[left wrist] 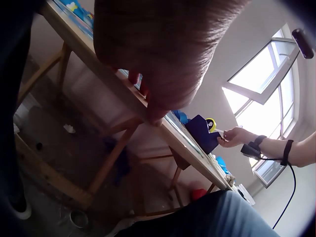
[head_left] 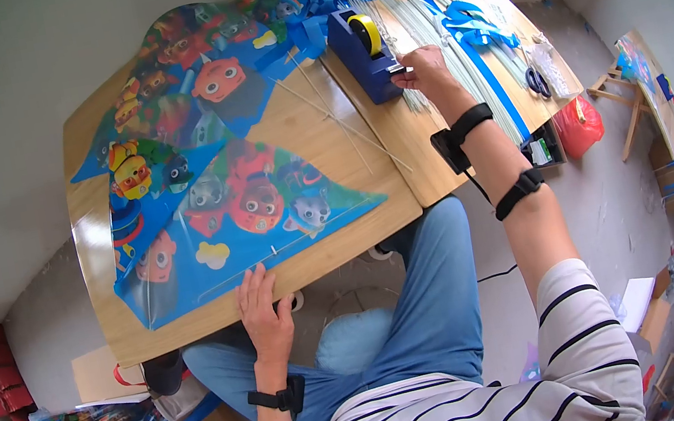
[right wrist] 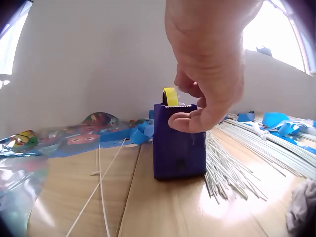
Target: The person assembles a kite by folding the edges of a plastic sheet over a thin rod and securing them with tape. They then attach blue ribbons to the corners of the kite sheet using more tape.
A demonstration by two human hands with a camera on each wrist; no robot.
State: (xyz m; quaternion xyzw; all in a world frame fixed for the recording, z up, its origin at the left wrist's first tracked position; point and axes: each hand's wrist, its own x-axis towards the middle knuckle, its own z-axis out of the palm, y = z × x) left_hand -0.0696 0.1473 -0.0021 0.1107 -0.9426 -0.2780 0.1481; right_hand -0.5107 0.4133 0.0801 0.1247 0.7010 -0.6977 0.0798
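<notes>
My right hand (head_left: 426, 73) is at the front end of a dark blue tape dispenser (right wrist: 179, 148), its fingers right at the serrated cutter (right wrist: 177, 106). Thumb and fingers pinch the end of the tape there; the strip itself is mostly hidden by the hand. A yellow-cored tape roll (head_left: 365, 34) sits in the dispenser. Near the table's front edge, my left hand (head_left: 266, 318) rests with extended fingers on the lower border of a printed kite sheet (head_left: 210, 255). Along that border runs a thin white rod (head_left: 232, 280) with a small white fitting (head_left: 274, 250).
More printed sheets (head_left: 182, 48) lie at the back left of the wooden table (head_left: 334, 247). Two loose thin rods (head_left: 344, 123) cross beside the dispenser. Bundled white rods (head_left: 485, 80), blue ribbons (head_left: 471, 24) and scissors (head_left: 537, 82) lie to the right. A red bag (head_left: 579, 127) is beyond the right edge.
</notes>
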